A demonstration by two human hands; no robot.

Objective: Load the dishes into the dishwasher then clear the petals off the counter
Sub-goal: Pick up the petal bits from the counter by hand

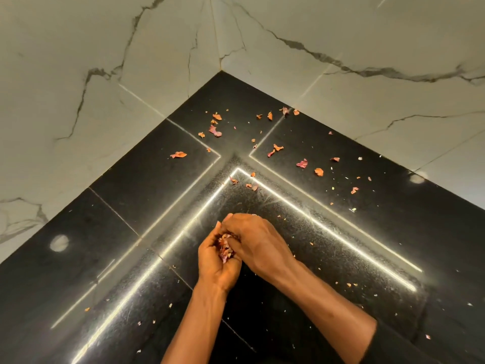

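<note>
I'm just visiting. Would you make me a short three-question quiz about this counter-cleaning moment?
1. True or false: the left hand is cupped around gathered petals.
2. Where do most loose petals lie: A) toward the wall corner, B) at the near counter edge?
3. What colour is the counter?

Key: 1 true. 2 A. 3 black, against white marble walls; the right hand presses onto the pile.

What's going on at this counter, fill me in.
A person is clearing dried petals off a black corner counter. The left hand is cupped palm up and holds a small pile of gathered petals, and the right hand is pressed against it, feeding more in. Plenty of loose petals are still scattered toward the marble wall, so the job is not finished.
</note>
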